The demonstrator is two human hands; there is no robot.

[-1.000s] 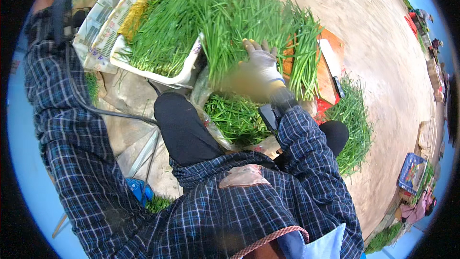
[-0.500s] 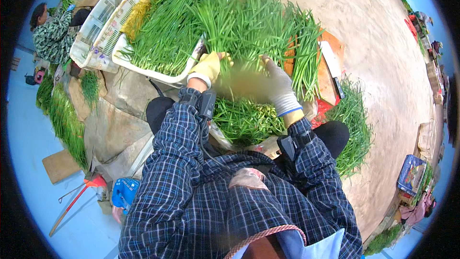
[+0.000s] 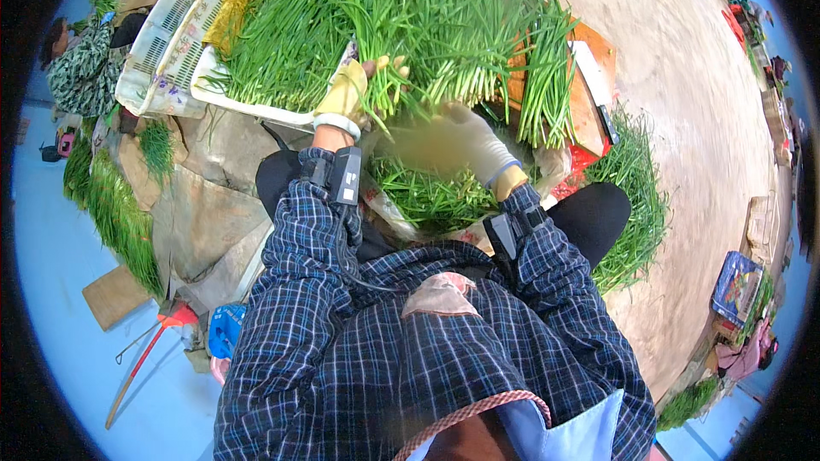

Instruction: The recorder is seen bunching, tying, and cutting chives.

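At the white crate's [image 3: 256, 108] near right corner, the yellow-gloved left hand [image 3: 343, 92] clasps a bunch of green stalks [image 3: 387, 100]; a blur hides whether the grey-gloved right hand [image 3: 475, 138] grips anything.

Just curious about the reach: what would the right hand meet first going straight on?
Likely the greens laid ahead of the right hand, though the blur there leaves depth unclear.

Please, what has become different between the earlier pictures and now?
The left hand, earlier stretched far left, has come to the green stalks beside the white crate and now grips a bunch. The right hand, which lay on the stalks, has drawn back. The knife stayed on the orange board.
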